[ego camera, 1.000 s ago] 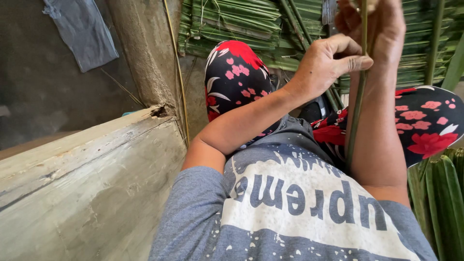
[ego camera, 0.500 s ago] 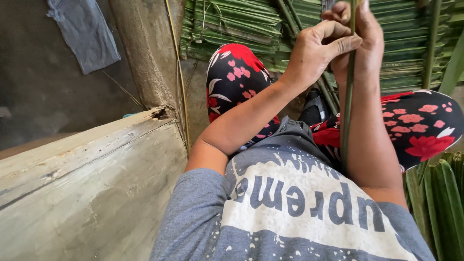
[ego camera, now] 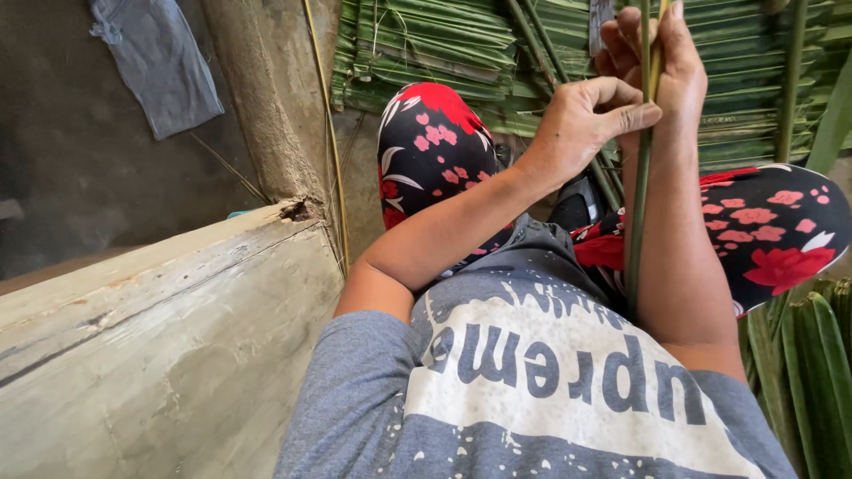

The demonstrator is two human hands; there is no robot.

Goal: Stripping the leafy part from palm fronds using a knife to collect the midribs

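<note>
1. Green leaf strip (ego camera: 635,213), long and narrow, runs upright from the person's lap to the top edge of the view, close along the inside of the right forearm. It looks taut between lap and hands, probably so it stays straight while worked.
2. Left hand (ego camera: 581,120): fingers curled into a fist-like grasp, thumb laid flat and pointing across onto the strip. Reads as a pinch that steadies it from the side.
3. Right hand (ego camera: 661,62): raised higher, fingers wrapped round the strip's upper part, where a paler yellowish sliver shows beside the green. Whether it is a separate strip or a split edge, cannot tell.
4. Both hands meet on the same strip, one above the other and touching, so each grip braces the other.
5. Knees in black trousers with red and pink flowers (ego camera: 435,142) are spread to either side, leaving the strip room between them.
6. Behind the hands: layered panel of folded green leaves (ego camera: 426,44). More leaves (ego camera: 812,372) lie at lower right, within reach.
7. Weathered wooden plank (ego camera: 160,346) at left; grey cloth (ego camera: 155,62) lies beyond it.
</note>
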